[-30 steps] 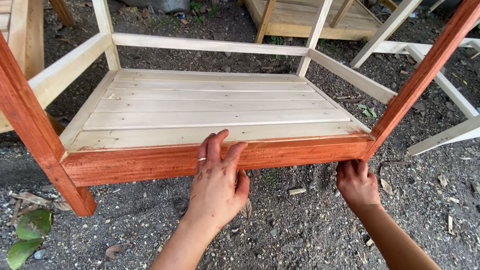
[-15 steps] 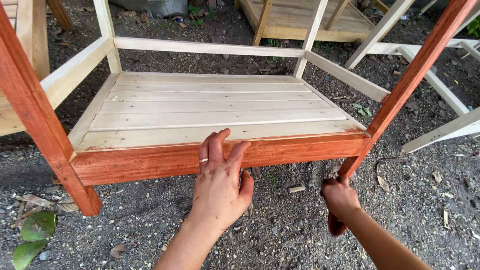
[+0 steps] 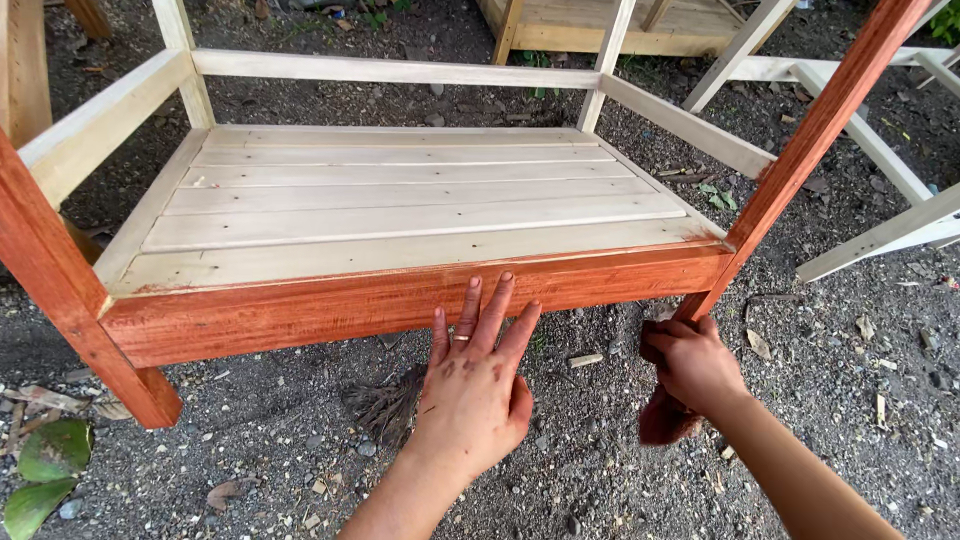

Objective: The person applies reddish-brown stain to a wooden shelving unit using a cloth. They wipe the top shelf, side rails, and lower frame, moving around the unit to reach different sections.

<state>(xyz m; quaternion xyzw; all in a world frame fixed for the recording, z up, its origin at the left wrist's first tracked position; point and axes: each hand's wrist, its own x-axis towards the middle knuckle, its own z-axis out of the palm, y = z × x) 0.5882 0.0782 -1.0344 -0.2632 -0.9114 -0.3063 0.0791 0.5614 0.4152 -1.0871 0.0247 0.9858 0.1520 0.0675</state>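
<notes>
Stained front rail (image 3: 400,300) of a wooden frame runs across mid-picture, red-brown, low over gravel ground (image 3: 270,440). Left hand (image 3: 475,385) lies flat against the rail's front face, fingers spread and open, gripping nothing, a ring on one finger. Right hand (image 3: 690,365) is closed around a dark red-brown stain rag (image 3: 665,420), bunched and hanging below the fist, just beside the foot of the right front leg (image 3: 800,160), also stained. Whether the rag touches the leg cannot be told.

Judgement on doing this well: brace with the flat left palm so the frame does not rock, keep the rag bunched tight, wipe along the grain in long even passes, and work into the joint where rail meets leg. Keep stain off the pale slats (image 3: 400,210), whose front edge already shows some bleed. Watch that the left palm does not smear wet finish on the rail.

Left front leg (image 3: 60,290) is stained too. Back and side rails (image 3: 390,70) are bare pale wood. Green leaves (image 3: 45,465) lie bottom left; wood scraps scatter the gravel. More unfinished frames (image 3: 860,140) stand at upper right.
</notes>
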